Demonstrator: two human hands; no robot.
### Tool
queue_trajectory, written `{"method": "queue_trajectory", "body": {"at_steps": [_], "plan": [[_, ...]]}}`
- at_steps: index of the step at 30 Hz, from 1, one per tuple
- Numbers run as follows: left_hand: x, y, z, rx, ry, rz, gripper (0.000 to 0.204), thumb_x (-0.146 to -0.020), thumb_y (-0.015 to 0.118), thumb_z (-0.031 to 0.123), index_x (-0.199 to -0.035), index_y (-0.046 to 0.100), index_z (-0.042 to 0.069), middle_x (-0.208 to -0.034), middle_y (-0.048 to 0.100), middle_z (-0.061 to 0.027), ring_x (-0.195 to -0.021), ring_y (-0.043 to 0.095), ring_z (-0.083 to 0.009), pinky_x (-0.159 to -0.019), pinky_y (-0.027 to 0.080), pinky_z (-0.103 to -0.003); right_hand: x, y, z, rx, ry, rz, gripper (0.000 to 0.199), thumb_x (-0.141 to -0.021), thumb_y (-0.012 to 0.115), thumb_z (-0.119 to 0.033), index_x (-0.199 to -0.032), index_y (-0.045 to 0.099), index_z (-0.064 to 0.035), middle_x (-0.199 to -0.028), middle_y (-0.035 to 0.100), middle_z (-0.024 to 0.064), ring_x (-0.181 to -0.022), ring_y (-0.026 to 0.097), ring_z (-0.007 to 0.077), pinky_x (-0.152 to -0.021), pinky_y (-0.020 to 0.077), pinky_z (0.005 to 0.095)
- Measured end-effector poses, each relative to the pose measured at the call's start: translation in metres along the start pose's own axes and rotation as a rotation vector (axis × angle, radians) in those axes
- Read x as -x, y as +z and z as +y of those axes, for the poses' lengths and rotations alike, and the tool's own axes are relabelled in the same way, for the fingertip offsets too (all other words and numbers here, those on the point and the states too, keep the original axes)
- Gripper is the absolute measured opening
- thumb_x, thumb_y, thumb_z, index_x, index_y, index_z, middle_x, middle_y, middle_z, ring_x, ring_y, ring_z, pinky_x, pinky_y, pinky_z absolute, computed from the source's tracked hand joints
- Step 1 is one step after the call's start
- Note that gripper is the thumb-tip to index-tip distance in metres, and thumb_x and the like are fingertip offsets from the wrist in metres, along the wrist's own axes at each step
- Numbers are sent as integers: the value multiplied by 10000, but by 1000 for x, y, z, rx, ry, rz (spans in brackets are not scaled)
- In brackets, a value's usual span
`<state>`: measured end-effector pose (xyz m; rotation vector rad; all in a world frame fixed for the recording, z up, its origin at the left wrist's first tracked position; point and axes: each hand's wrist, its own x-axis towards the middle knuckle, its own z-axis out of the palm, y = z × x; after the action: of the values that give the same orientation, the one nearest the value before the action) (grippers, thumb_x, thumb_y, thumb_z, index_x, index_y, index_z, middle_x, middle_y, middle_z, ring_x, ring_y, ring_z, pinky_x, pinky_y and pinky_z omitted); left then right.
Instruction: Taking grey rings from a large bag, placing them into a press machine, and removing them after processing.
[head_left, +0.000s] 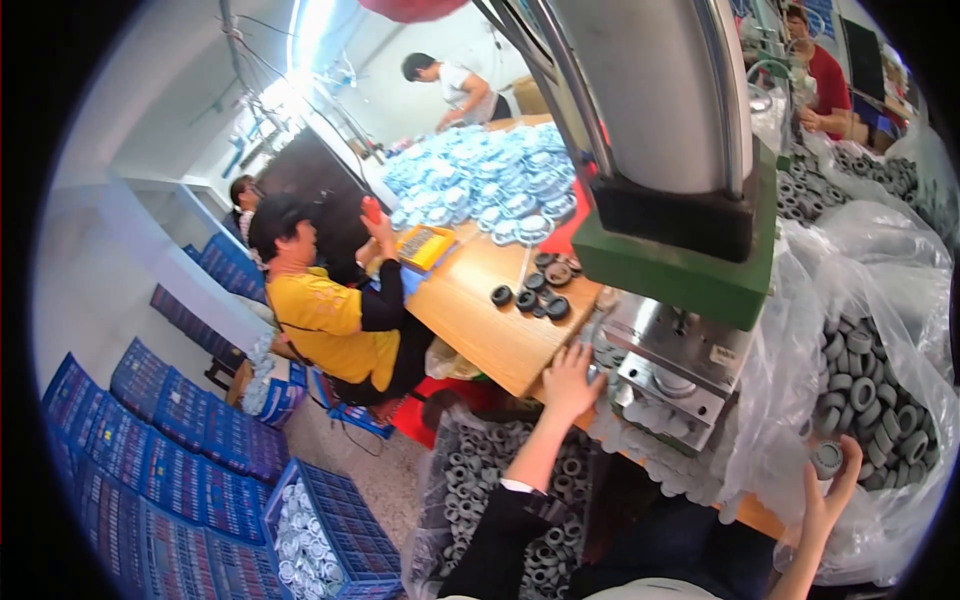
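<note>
In my right hand (832,490), a round grey cap with a ridged rim (827,459) is pinched between thumb and fingers. That hand is beside a clear plastic bag (800,400) of grey rings (862,392). My left hand (572,384) rests by the table's edge, just left of the press, fingers stretched and thumb apart. Whether something small lies under its fingertips is hard to make out. The press has a green head (675,262) above a metal die block (668,385). Grey round pieces (655,455) lie in rows around its base.
Black rings (540,292) sit on the wooden table (475,310), with a pile of pale blue parts (480,175) farther back. A lined bin (430,510) of grey rings stands below my left arm. Blue crates (340,530) stand at left. A person in yellow (330,320) sits across; others work behind.
</note>
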<state>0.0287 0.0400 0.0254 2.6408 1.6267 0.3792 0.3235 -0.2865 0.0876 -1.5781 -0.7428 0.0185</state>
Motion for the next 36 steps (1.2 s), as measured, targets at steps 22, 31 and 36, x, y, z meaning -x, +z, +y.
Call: {"method": "queue_trajectory", "body": {"at_steps": [22, 31, 36], "plan": [[19, -85, 159, 633, 211, 649, 437, -646, 734, 222, -1014, 591, 33, -1000, 616, -137, -974, 574, -317, -975, 332, -490, -5, 40, -67, -7, -74, -266, 540, -623, 704, -47, -1129, 525, 11, -1197, 576, 168, -1101, 535, 252, -957, 381, 354], [121, -37, 34, 836, -447, 660, 452, -730, 738, 102, -1117, 537, -17, -1127, 563, -145, -1086, 523, -250, -954, 389, -367, -11, 163, -98, -37, -75, -532, 440, -708, 747, -99, -1095, 554, -20, -907, 619, 189, -804, 597, 380, -693, 506, 399], [173, -5, -45, 407, -696, 538, 652, -776, 714, 206, -1301, 408, -30, -1318, 426, -209, -1268, 360, -353, -1045, 295, -462, -23, 178, -118, -16, -73, -510, 232, -703, 723, -99, -913, 646, -36, -857, 630, 185, -765, 617, 376, -659, 510, 416]]}}
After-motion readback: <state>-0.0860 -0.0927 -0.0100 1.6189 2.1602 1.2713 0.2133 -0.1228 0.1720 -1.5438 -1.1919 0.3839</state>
